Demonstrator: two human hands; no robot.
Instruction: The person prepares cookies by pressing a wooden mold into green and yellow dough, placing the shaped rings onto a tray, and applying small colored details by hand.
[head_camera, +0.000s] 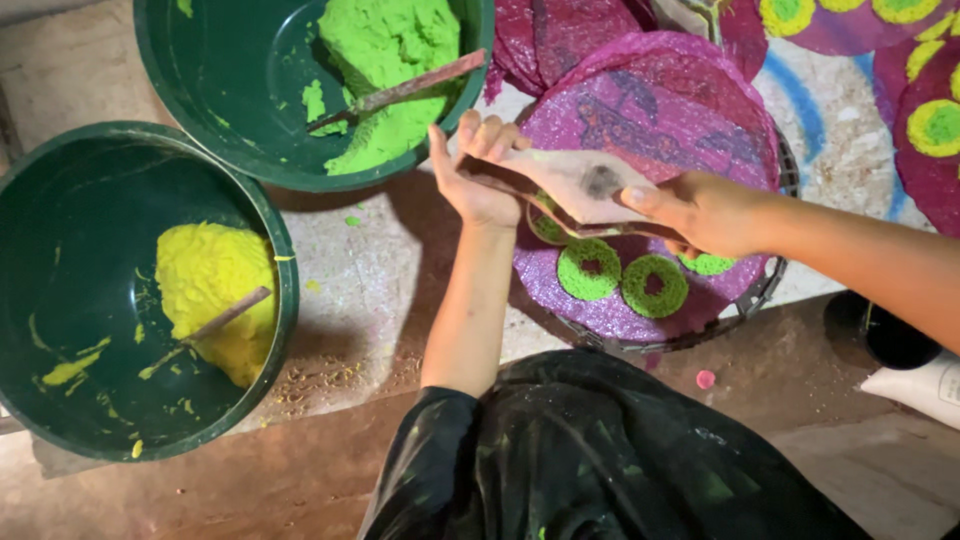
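Left hand (478, 170): centre of the frame, palm up, fingers curled under one end of a flat tan tool (580, 183).
Right hand (705, 212): right of centre, thumb and fingers clasped on the tool's other end.
Tool: held level between both hands, above the purple disc (650, 110); a dark smudge sits on its upper face.
Purple disc: round, glittery, lying on a wire rack (765, 285) at centre right.
Green rings (588, 268): on the disc's lower part, side by side, just below the tool.
Green tub (250, 90): top centre; holds green paste (385, 70) and a stick (400, 92).
Yellow tub (60, 300): left edge; holds yellow paste (212, 290) and a stick (205, 330).
More discs (925, 130): upper right, purple with yellow-green rounds.
Garment (600, 460): black, paint-flecked, bottom centre.
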